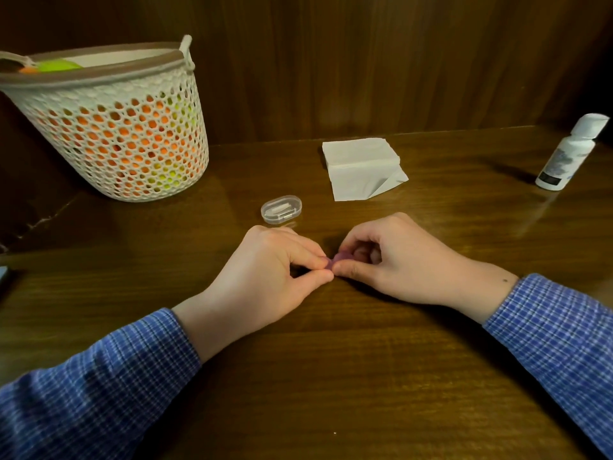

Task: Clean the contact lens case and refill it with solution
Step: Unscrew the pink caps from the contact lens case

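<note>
I'm looking down at the wooden table (331, 376) and both hands are meeting at the middle of it. My left hand (272, 270) is pinching one end of the small purple contact lens case (336, 259) between thumb and forefinger, and my right hand (394, 257) is curling round the other end, thumb underneath, fingers folded over the top. Most of the case is hiding under those fingers, so I'm not able to tell whether a cap is on or coming off. My guess is I'm working at unscrewing a cap.

Here's where it's getting risky, as I'm judging it. The case is tiny and the grip is all fingertips, so a hard twist could be popping it out and sending it skidding across the glossy wood. If old solution is sitting inside, a sudden release could be splashing it over the table. A freed cap could also be rolling off the edge.

The solution bottle (567, 154) is standing well apart at the far right, close to the table's edge, and a careless reach could be knocking it over. The folded tissue (361, 167) is lying beyond the hands, with a clear plastic box (281, 209) near it to the left. The mesh basket (116, 137) is sitting far left, out of the way
</note>
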Demonstrator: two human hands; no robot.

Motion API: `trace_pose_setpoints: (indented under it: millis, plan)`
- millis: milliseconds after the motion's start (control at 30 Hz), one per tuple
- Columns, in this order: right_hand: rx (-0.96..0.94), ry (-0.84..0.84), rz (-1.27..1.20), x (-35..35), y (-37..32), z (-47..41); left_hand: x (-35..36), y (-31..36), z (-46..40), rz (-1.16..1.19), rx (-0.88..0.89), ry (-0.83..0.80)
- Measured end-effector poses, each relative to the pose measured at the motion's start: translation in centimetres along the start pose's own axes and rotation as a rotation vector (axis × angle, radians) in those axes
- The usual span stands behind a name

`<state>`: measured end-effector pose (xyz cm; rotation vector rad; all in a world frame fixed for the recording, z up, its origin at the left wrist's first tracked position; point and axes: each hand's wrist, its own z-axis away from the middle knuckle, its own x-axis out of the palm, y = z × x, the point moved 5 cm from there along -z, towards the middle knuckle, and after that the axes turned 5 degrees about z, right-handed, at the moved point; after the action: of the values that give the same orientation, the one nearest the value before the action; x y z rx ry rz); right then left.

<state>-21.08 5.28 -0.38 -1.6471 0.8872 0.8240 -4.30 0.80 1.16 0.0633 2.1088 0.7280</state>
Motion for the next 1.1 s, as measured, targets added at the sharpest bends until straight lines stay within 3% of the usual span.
trace_pose_setpoints:
  millis: [200,800,1100]
  plan:
    - [-0.048,-0.023,-0.013,0.2,-0.3,0.3,0.2,0.4,0.4,-0.047,0.004,0.022]
    - [-0.247,-0.152,-0.135,-0.3,-0.1,-0.5,-0.1,-0.2,-0.7,0.024,0.078,-0.132]
    - [-0.214,-0.136,-0.149,-0.2,0.1,-0.3,-0.1,-0.7,-0.8,0.039,0.095,-0.101]
